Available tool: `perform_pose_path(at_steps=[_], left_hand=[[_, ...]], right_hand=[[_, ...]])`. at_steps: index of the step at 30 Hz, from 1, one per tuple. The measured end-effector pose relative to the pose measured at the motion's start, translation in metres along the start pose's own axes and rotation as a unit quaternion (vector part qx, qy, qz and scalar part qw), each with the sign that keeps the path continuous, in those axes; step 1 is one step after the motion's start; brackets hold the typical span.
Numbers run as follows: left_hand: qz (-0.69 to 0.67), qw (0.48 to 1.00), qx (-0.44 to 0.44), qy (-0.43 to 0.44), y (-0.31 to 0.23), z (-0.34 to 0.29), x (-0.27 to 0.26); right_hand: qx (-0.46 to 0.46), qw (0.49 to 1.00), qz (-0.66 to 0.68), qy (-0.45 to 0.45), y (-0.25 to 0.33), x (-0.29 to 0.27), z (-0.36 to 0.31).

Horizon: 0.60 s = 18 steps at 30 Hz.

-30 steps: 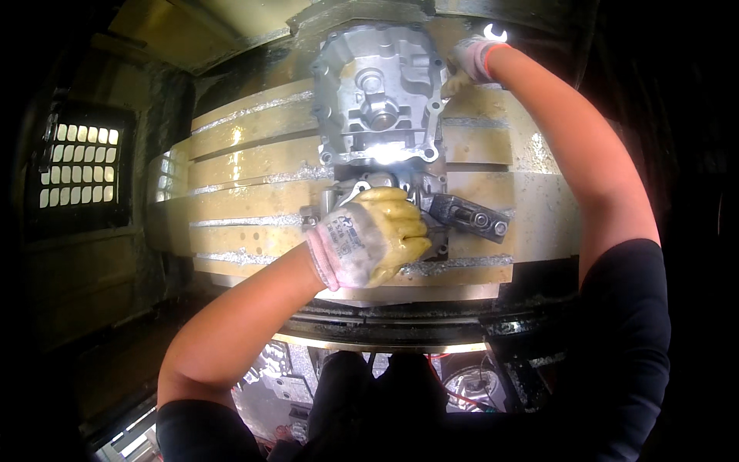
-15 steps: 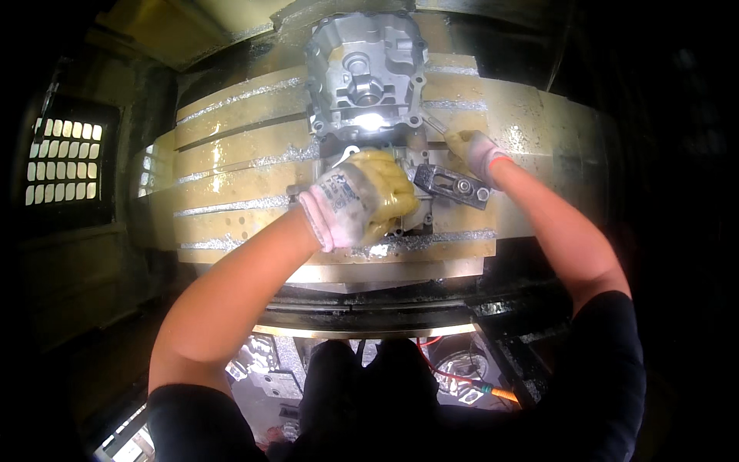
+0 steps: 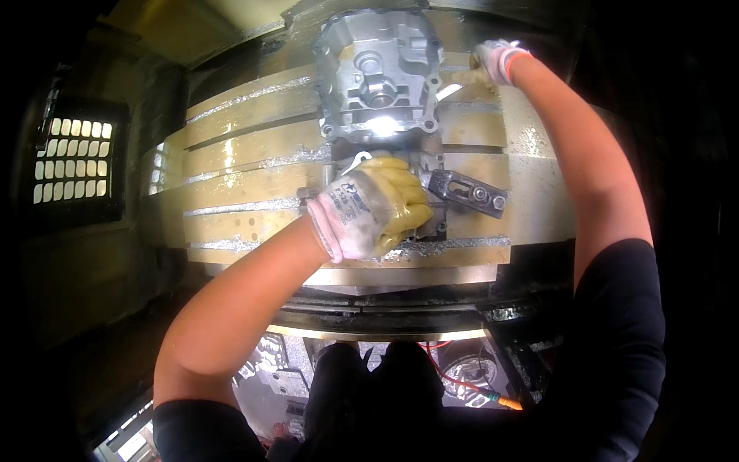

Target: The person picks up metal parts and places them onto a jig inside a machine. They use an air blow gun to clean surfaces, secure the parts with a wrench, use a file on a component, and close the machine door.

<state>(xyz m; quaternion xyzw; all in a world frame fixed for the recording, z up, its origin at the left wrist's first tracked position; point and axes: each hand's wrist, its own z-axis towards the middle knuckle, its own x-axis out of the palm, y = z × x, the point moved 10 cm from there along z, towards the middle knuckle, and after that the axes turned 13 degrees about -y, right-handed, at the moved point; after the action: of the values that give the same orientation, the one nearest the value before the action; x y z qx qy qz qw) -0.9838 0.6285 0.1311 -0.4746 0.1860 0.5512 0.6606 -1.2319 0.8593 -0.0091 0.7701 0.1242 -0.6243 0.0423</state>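
Note:
My left hand (image 3: 377,206), in a glove with yellow coated fingers, is closed low over a metal fixture (image 3: 439,223). What lies under its fingers is hidden. A pale metal hooked end (image 3: 360,160) sticks out beside its knuckles; I cannot tell whether the hand holds it. Up at the right, my gloved right hand (image 3: 493,63) is closed round a slim, wrench-like metal tool (image 3: 449,92), whose bright end points toward a casting. This grey metal housing casting (image 3: 379,69) stands beyond my left hand. A dark slotted clamp (image 3: 469,192) with a nut lies right of my left hand.
Beneath the fixture spreads a slotted machine table (image 3: 254,165), with metal chips along its slots. A barred window (image 3: 77,158) is at the left. Below the table's front edge are metal parts (image 3: 289,383) and a red hose (image 3: 454,377) with an orange end.
My right hand has moved up and away with the slim tool, from beside the casting's near right corner to its far right side. My left hand stays at the fixture; the whole view has shifted slightly.

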Motion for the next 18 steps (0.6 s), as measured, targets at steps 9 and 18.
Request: perform_pose_path(at_steps=[9,18], left_hand=[[-0.002,0.999,-0.028,0.042,0.008,-0.004,0.012],[0.032,0.998,-0.022,0.049,0.002,0.004,0.006]], right_hand=[[0.028,0.998,-0.029,0.04,0.001,0.023,-0.026],[0.125,0.969,0.213,-0.03,0.014,0.158,-0.109]])
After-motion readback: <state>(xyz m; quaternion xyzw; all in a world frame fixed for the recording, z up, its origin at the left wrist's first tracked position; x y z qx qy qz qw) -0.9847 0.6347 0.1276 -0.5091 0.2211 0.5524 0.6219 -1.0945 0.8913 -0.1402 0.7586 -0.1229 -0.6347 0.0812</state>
